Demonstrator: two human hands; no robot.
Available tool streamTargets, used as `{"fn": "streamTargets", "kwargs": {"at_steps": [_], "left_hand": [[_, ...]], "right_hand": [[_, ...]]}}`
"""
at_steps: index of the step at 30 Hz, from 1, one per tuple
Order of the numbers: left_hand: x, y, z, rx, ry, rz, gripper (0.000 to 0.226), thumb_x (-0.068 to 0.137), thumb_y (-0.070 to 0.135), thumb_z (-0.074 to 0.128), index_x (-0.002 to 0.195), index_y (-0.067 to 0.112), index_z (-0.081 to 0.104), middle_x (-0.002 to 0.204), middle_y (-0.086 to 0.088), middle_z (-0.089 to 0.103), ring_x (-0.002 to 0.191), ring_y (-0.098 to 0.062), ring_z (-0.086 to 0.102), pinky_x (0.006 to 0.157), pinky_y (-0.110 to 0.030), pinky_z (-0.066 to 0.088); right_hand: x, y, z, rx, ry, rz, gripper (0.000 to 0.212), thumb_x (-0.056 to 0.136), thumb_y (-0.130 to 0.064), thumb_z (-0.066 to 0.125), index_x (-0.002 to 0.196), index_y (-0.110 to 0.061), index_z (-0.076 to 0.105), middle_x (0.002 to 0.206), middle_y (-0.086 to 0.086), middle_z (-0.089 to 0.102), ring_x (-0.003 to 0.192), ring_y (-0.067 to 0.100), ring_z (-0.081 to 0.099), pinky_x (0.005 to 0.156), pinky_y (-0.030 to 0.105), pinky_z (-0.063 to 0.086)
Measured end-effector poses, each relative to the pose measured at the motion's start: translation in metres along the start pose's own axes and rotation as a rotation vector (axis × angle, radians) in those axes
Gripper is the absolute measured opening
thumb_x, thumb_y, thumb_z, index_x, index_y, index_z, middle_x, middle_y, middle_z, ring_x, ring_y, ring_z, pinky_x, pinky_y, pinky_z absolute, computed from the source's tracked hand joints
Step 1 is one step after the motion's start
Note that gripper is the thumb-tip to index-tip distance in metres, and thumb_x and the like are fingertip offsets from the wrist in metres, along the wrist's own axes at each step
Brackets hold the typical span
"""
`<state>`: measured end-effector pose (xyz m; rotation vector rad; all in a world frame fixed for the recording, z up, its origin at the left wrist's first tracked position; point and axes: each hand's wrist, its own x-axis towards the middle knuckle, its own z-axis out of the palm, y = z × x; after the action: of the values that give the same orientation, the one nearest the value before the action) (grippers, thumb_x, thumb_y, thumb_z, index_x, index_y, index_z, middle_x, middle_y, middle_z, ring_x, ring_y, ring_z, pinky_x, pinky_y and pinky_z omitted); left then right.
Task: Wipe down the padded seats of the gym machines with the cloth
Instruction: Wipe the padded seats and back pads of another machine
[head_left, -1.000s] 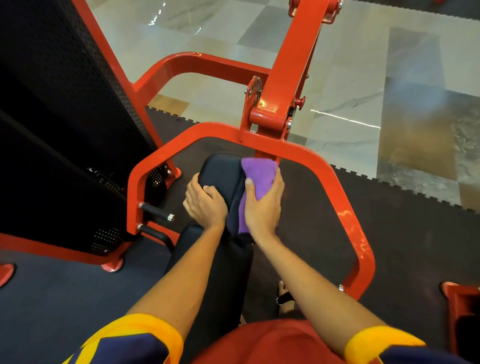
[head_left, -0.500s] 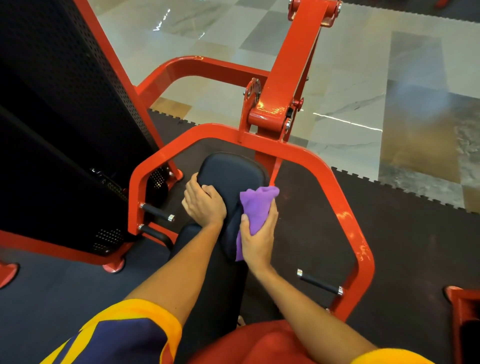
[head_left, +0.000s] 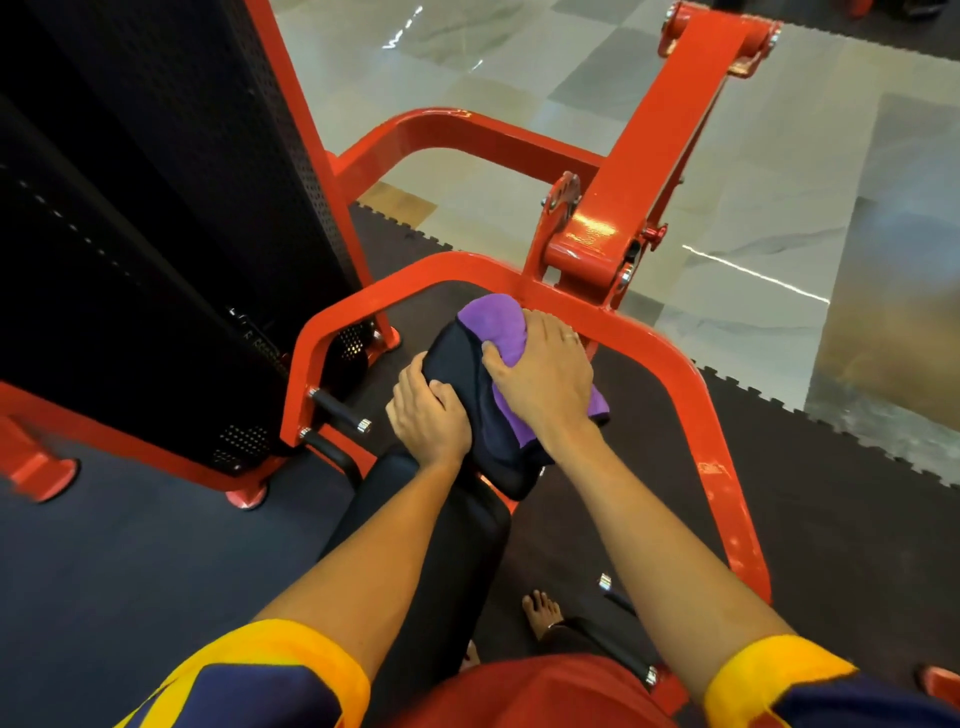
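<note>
Cloth (head_left: 496, 325), purple, lies over the far end of the black pad (head_left: 467, 379), toward the pad's 1 o'clock. Right hand (head_left: 540, 382) sits flat on top of it, fingers straight and spread, pressing cloth to pad without clenching. Left hand (head_left: 428, 413) is at the pad's 8 o'clock edge, fingers curled round it. Red frame (head_left: 717, 483) loops around the pad. Black perforated panel (head_left: 156, 234) at 10 o'clock. Bare foot (head_left: 540, 608) on the dark mat (head_left: 805, 519), 6 o'clock.

A purple cloth (head_left: 500, 323) lies on the black padded seat (head_left: 466, 364). The right hand (head_left: 543, 382) presses flat on it. The left hand (head_left: 428, 413) grips the seat's left edge.
</note>
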<state>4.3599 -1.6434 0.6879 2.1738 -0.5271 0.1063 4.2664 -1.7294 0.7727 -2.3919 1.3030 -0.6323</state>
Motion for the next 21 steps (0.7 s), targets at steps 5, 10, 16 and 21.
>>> {"fn": "streamTargets", "kwargs": {"at_steps": [5,10,16,21], "left_hand": [[0.0,0.0,-0.002,0.004,-0.036,-0.016,0.055,0.089,0.029,0.031,0.135,0.012,0.057,0.128,-0.004,0.063,0.116,-0.024,0.055,0.102,-0.043,0.035],[-0.001,0.004,-0.006,-0.011,-0.051,-0.038,0.055,0.089,0.029,0.032,0.135,0.014,0.057,0.129,-0.002,0.062,0.118,-0.021,0.053,0.103,-0.039,0.033],[0.0,0.003,-0.01,0.021,-0.113,-0.028,0.049,0.093,0.022,0.036,0.138,0.011,0.053,0.133,-0.004,0.06,0.121,-0.022,0.052,0.106,-0.041,0.034],[0.003,-0.007,-0.02,0.028,-0.2,0.013,0.059,0.097,0.037,0.025,0.144,0.009,0.046,0.138,-0.006,0.055,0.125,-0.021,0.05,0.108,-0.041,0.037]], "right_hand": [[0.045,-0.027,0.002,-0.214,-0.249,-0.156,0.065,0.1,-0.066,0.04,0.137,-0.014,0.054,0.13,0.007,0.063,0.116,0.03,0.059,0.094,0.042,0.047],[0.019,0.003,-0.02,-0.142,-0.304,-0.248,0.077,0.1,-0.061,0.047,0.158,-0.013,0.033,0.16,0.007,0.04,0.145,0.025,0.04,0.115,0.037,0.035],[-0.001,0.024,-0.018,-0.118,-0.262,-0.289,0.075,0.104,-0.056,0.044,0.161,-0.01,0.026,0.166,0.01,0.029,0.151,0.029,0.03,0.123,0.041,0.029],[0.056,-0.04,0.011,-0.359,-0.362,-0.441,0.062,0.102,-0.061,0.036,0.139,-0.014,0.052,0.138,0.009,0.058,0.122,0.035,0.057,0.092,0.044,0.048]]}}
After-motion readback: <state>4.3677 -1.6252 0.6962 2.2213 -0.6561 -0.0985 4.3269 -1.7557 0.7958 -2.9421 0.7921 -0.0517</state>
